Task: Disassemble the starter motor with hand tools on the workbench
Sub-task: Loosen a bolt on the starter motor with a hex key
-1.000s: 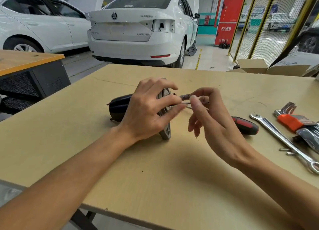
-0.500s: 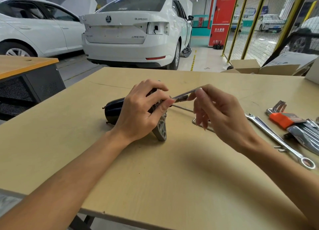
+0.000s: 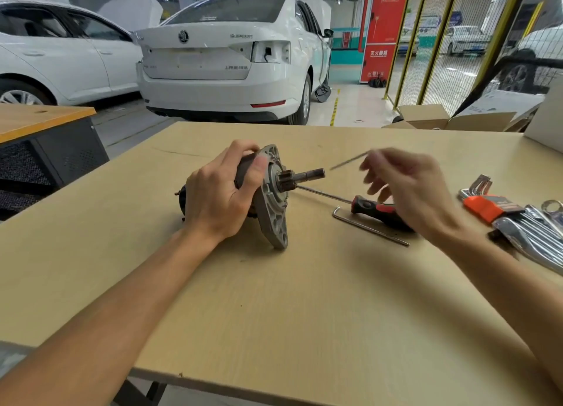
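Note:
The starter motor (image 3: 274,192) lies on its side on the workbench (image 3: 274,299), its grey flange and pinion shaft pointing right. My left hand (image 3: 219,198) grips the dark body just behind the flange. My right hand (image 3: 408,186) is in the air to the right of the shaft, blurred, and pinches a long thin bolt (image 3: 347,160) that points back toward the motor, clear of it. A red and black screwdriver (image 3: 374,209) lies under that hand, its tip near the flange. A hex key (image 3: 368,227) lies in front of it.
A hex key set in an orange holder (image 3: 487,206) and several wrenches (image 3: 533,235) lie at the right edge. Open cardboard boxes (image 3: 451,119) sit at the back right. Another bench (image 3: 36,122) stands at left; white cars are parked beyond.
My right hand has drawn the long bolt out of the motor and moved right with it. My left hand has shifted back onto the body, baring the flange and shaft.

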